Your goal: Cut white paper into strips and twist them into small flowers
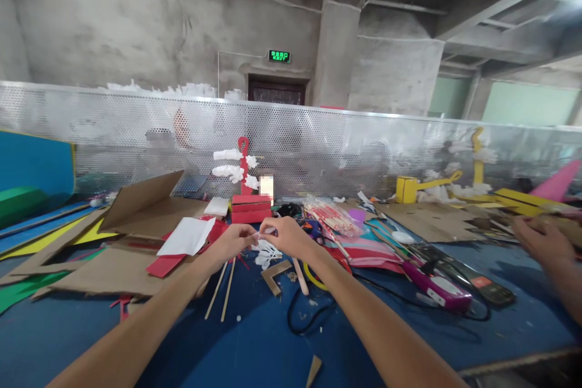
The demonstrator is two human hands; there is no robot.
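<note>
Small whitish piece (260, 235): pinched in fingertips of my left hand (237, 239) and my right hand (287, 235), lying crosswise between them, neither nearer; long axis too small to tell. White pieces (264, 259): just below grip. Red block (251, 209): beyond.

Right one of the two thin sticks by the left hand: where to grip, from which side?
Probably pinch the right thin stick at its near end, from the near side: it is slim, its near end pointing toward the camera, its far end toward the left hand.
</note>
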